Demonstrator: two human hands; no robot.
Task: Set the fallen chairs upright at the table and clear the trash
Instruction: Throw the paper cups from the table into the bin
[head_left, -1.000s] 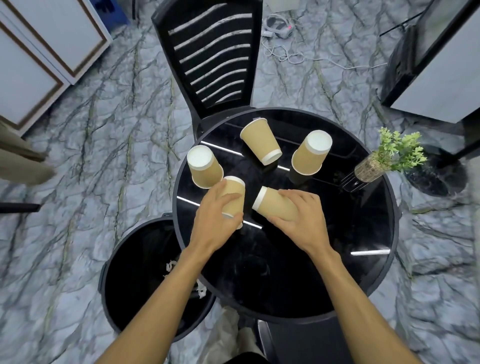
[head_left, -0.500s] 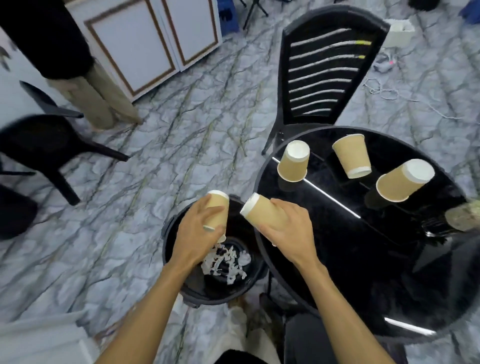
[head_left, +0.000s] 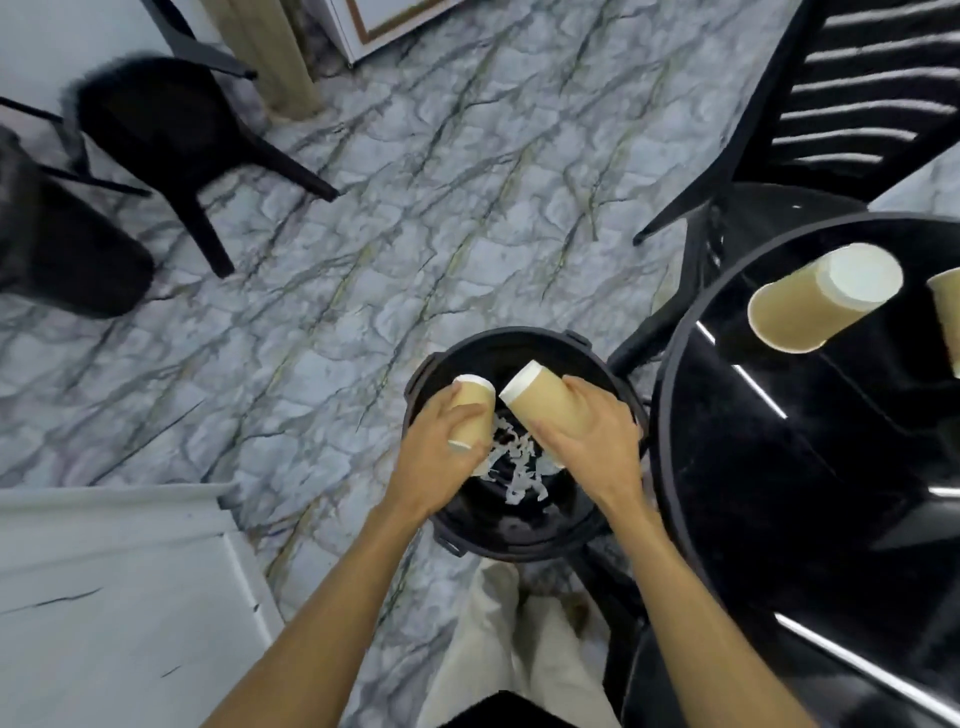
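Over the black trash bin (head_left: 524, 535) on the marble floor (head_left: 415, 234), I've got both hands w/ a paper cup each. Left hand (head_left: 441, 457) has its fingers wrapped tight round a tan paper cup (head_left: 471, 410), held roughly upright but tipped a bit, white rim showing at top and bottom. Right hand (head_left: 592, 447) is clamped on a second tan cup (head_left: 545, 402), which lies nearly on its side, white end pointing up-left twd the left-hand cup; the two cups are just beside each other, maybe touching, can't tell. Both sit above the bin's opening, not resting on anything. Inside the bin I see white shredded paper scraps (head_left: 517, 462) at the bottom. Bin stands just left of the round black glossy table (head_left: 779, 493), close to its edge. On the table, far right, a third tan cup (head_left: 821, 299) lies on its side w/ white end up-right, and a sliver of a fourth cup (head_left: 948, 322) is cut off by the frame edge. Black slatted chair (head_left: 852, 104) stands upright behind the table, top right. Another black chair (head_left: 171, 135) sits well apart at top left; blurred, so I can't say whether it's properly upright. White cabinet (head_left: 104, 597) at bottom left. Light trousers (head_left: 498, 649) show below btwn my forearms.
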